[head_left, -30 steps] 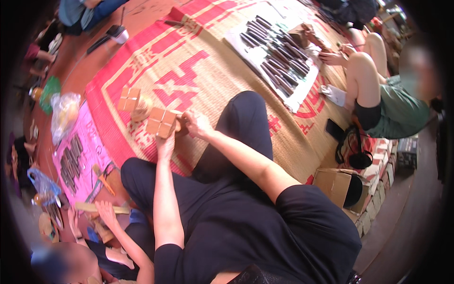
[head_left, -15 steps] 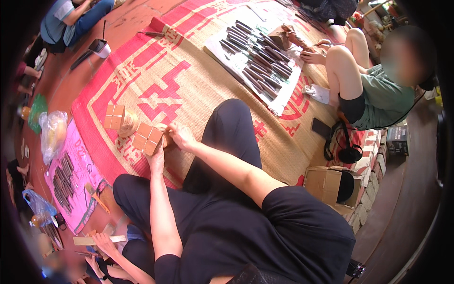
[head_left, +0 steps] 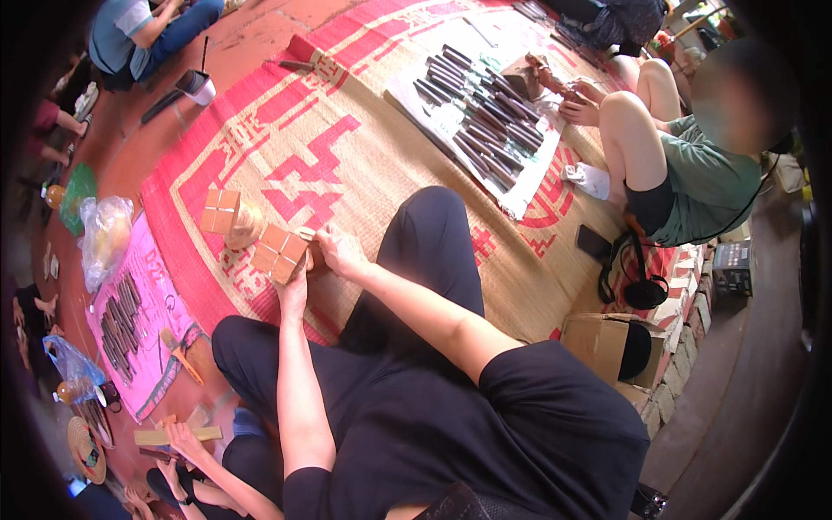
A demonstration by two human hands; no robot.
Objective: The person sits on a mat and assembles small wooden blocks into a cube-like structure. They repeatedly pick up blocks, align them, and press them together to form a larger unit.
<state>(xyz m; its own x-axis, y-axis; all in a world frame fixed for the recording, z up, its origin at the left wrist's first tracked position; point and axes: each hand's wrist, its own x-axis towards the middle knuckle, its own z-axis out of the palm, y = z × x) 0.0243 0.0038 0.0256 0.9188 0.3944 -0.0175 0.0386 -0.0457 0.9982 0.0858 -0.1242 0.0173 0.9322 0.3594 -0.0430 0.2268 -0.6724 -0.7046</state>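
Head view: left hand (head_left: 294, 299) closed on the lower edge of a cross-lined brown block (head_left: 279, 252), which is above the red-and-tan woven mat (head_left: 373, 169). Right hand (head_left: 341, 254) curled by block's right side; can't tell its grip. Similar second block (head_left: 220, 211) up-left, just beside pale round object (head_left: 248, 225).

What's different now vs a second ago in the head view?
The co-worker's pale wooden strip shifted lower in the picture, away from the orange-handled brush; the co-worker's hand is still on it. The whole view shifted too. Unchanged: left hand holding the brown block, right hand beside it, similar block beyond.
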